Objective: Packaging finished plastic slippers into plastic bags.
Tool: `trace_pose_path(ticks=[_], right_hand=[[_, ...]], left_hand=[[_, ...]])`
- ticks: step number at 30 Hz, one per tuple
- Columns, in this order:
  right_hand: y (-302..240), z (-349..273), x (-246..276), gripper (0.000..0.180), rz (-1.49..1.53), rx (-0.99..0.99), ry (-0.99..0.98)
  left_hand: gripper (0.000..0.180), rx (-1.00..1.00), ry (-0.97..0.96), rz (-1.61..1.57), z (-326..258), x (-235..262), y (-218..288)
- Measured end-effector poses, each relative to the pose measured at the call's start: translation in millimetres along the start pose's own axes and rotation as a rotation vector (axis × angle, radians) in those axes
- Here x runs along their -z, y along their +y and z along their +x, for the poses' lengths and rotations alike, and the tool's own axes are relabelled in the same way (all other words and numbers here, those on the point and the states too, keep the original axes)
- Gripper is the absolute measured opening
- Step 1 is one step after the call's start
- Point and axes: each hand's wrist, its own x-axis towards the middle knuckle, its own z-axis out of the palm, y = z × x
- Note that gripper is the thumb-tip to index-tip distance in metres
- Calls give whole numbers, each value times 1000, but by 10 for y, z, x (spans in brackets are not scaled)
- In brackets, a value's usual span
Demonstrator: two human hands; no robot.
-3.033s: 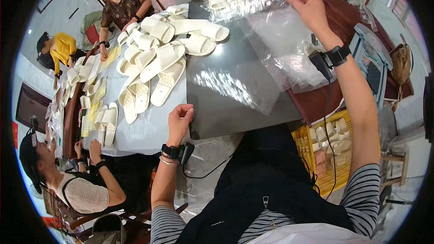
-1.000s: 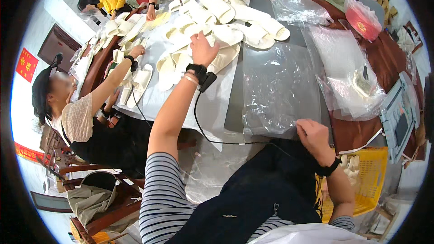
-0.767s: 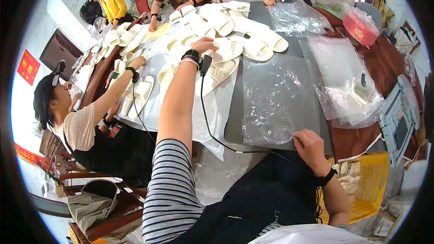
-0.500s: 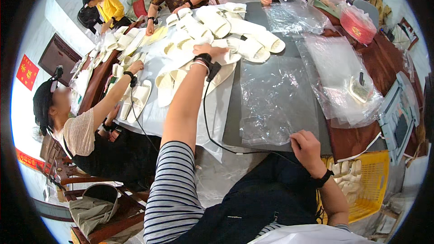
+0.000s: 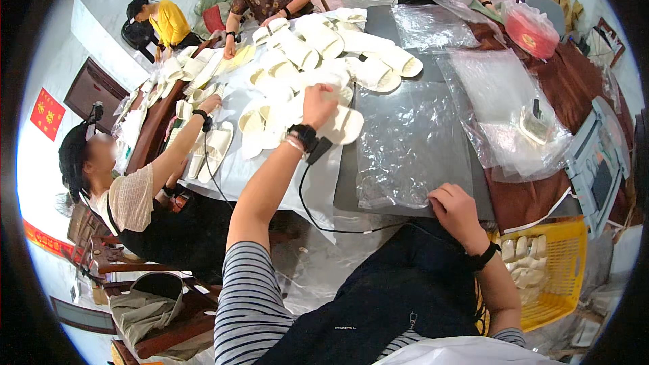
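The left hand (image 5: 319,103) is stretched out over the table (image 5: 351,182), its fingers closed on a cream slipper (image 5: 341,124) at the near right edge of the slipper pile; half a second ago this hand lay flat a little farther into the pile, so it has drawn nearer with the slipper in its grip. A black wristband with a cable hanging from it sits on that forearm. The right hand (image 5: 458,211) rests at the near edge of the table, fingers curled and pinching the near right corner of a clear plastic bag (image 5: 412,145) that lies flat on the dark mat; it has stayed at much the same spot since the earlier frames. Just left of the bag, more cream slippers (image 5: 318,47) are spread over a white sheet toward the far side. To the right lie other crumpled clear bags (image 5: 507,101), and beyond them a red round lid (image 5: 537,34). A yellow basket (image 5: 561,277) stands low at the right, beside the person's knee. On the left, a seated person's hand (image 5: 209,103) reaches onto the slippers, and two more people sit at the far end.
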Motion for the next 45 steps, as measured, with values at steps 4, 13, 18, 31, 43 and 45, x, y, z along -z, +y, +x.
trace_pose_path(ticks=[4, 13, 18, 31, 43, 45], right_hand=[[50, -27, 58, 7, 12, -10, -9], [66, 28, 305, 23, 120, -42, -158], [19, 37, 569, 32, 222, -85, -186], [106, -185, 270, 50, 342, -447, 135], [108, -100, 156, 55, 240, -456, 105], [77, -102, 154, 57, 175, -444, 124]], left_hand=[[34, -290, 61, 215, -433, 74, 283], [49, -357, 28, -215, -654, 652, 1580], [53, -467, -422, -282, -1186, 62, 1944], [40, -197, -523, -437, -1620, -757, 1745], [26, -525, -128, -92, -1957, -574, 1713], [26, -378, -162, -119, -2110, -323, 1578]])
